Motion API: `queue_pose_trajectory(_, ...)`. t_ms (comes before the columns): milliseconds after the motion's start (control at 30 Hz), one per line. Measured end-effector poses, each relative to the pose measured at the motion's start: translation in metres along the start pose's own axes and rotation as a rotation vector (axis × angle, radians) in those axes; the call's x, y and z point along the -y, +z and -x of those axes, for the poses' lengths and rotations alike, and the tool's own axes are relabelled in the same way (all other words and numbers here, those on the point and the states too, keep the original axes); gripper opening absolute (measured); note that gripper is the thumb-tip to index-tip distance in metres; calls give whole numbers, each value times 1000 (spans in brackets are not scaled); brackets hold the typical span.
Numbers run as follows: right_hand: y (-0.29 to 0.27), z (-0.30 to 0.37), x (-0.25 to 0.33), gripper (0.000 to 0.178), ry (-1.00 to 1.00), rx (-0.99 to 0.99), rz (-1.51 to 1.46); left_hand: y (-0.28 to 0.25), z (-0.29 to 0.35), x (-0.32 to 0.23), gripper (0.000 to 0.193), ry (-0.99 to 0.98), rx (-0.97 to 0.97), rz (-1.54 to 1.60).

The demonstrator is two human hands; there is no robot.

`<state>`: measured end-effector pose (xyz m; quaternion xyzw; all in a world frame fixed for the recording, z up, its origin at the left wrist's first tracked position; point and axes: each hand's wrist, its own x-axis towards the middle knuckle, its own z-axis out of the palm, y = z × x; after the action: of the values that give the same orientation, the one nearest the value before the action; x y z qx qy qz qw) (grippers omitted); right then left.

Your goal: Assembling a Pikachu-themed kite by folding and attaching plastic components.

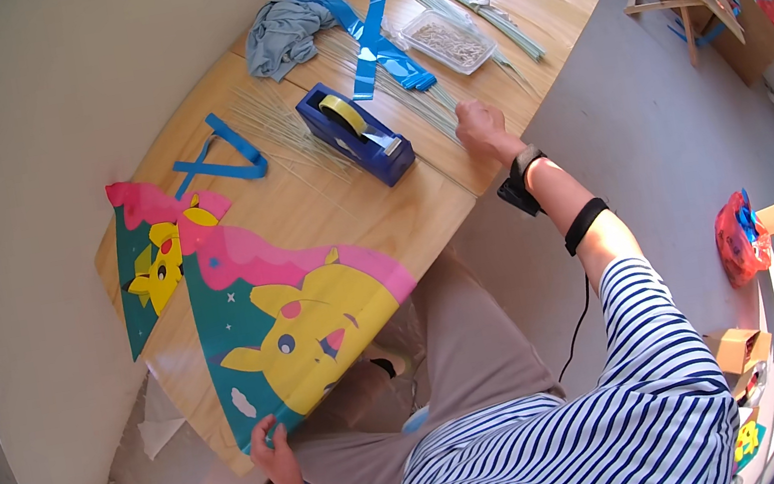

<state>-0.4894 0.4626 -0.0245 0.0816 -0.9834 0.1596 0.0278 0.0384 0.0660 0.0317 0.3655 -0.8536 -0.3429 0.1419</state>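
Observation:
A printed kite sheet, green, pink and yellow with a cartoon figure, lies over the table's near edge. My left hand pinches its lower corner. My right hand is closed, at the table's right edge by the near ends of a row of thin pale rods. Whatever its fingers hold is hidden. Between the hands stands a blue tape dispenser with a yellow roll. Beyond the first sheet lies a second kite sheet in the same colours, partly folded.
Blue strips lie at the table's left, and more blue ribbon farther back. A clear plastic box of small pale pieces sits beside rod bundles. Grey cloth is crumpled at the far edge. A red bag rests on the floor.

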Motion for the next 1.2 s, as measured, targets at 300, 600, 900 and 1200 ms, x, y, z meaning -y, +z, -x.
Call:
queue_pose_trajectory(300,-6,-11,-20,19,127,11,-80,4,-3,-3,23,30,11,-9)
queue_pose_trajectory(600,-10,9,-28,17,5,-197,-59,9,0,-15,21,64,22,8)
queue_pose_trajectory(900,9,33,2,14,-78,-62,64,13,4,-23,21,38,56,32)
queue_pose_trajectory(1200,-1,42,1,12,-177,5,101,14,9,-27,20,-2,70,27)
